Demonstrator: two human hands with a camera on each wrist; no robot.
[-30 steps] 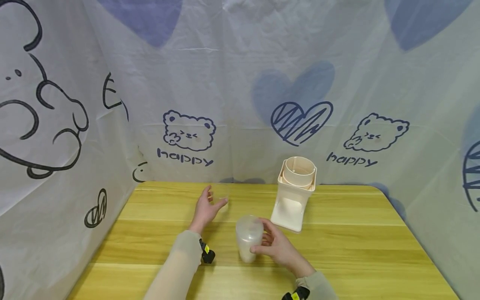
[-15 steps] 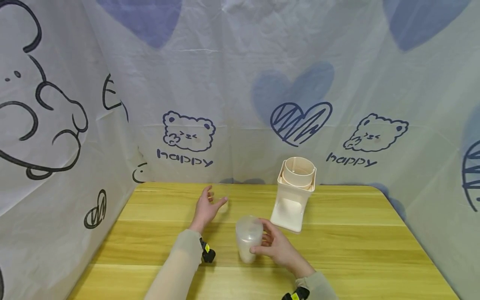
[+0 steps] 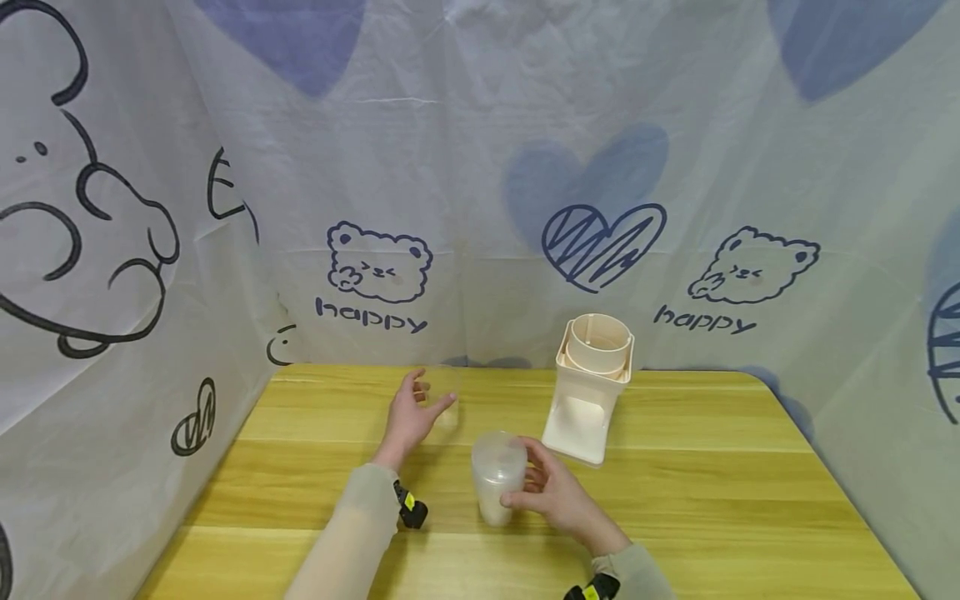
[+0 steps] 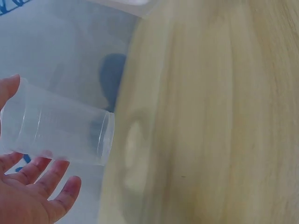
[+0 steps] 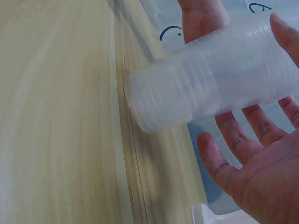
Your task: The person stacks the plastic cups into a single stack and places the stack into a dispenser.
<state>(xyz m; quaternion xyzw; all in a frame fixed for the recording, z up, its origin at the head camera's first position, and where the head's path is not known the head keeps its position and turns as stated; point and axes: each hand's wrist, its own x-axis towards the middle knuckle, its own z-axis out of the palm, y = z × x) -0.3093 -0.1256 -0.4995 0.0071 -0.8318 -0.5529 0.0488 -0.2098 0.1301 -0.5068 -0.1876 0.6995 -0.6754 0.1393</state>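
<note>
In the head view my left hand [image 3: 409, 417] is over the far left-middle of the table. It holds a single clear plastic cup [image 4: 65, 126] between thumb and fingers; the cup is hard to make out from the head camera but plain in the left wrist view. My right hand [image 3: 558, 496] grips a stack of nested clear plastic cups [image 3: 497, 479] from its right side, nearer the front. The right wrist view shows the stack's [image 5: 187, 88] many rims between thumb and fingers. Behind that hand stands a cream plastic holder [image 3: 588, 408] with a round open tube on top.
The wooden table [image 3: 697, 492] has light yellow grain. A white cloth [image 3: 480, 167] with hearts, bears and lettering hangs behind it and along the sides. Each wrist wears a black strap device, such as the left wrist camera [image 3: 411, 507].
My left wrist has shifted very slightly left, with the single cup still in hand. The right hand, the stack and the cream holder stay in place.
</note>
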